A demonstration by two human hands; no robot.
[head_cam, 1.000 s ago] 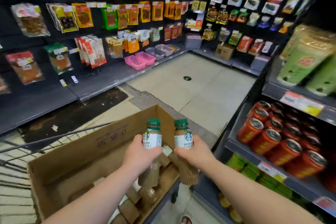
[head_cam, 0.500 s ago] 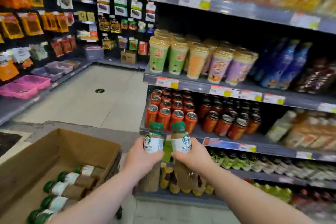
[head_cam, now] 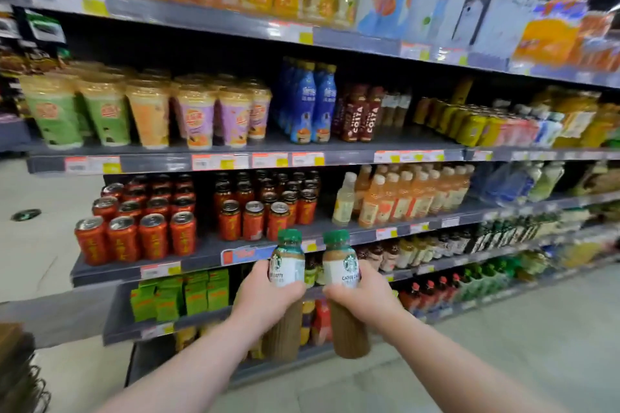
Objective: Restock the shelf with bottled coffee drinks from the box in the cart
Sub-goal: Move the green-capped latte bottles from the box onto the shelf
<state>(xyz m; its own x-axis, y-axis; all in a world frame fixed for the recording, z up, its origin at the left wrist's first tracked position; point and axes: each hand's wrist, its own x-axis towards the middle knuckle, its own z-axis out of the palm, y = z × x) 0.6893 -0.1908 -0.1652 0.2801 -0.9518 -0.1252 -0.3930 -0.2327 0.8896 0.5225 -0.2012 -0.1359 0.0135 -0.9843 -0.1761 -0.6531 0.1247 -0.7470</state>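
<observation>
My left hand (head_cam: 265, 295) wraps its fingers (head_cam: 292, 288) around a green-capped, white-labelled brown coffee bottle (head_cam: 288, 265). My right hand (head_cam: 361, 299) grasps a second matching bottle (head_cam: 340, 266) just beside it. Both are upright, held in the air before the grey metal shelves (head_cam: 201, 255), below red drink cans (head_cam: 134, 238).

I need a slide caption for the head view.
The left hand grips the left coffee bottle, the right hand the right coffee bottle, before stocked drink shelves.
</observation>
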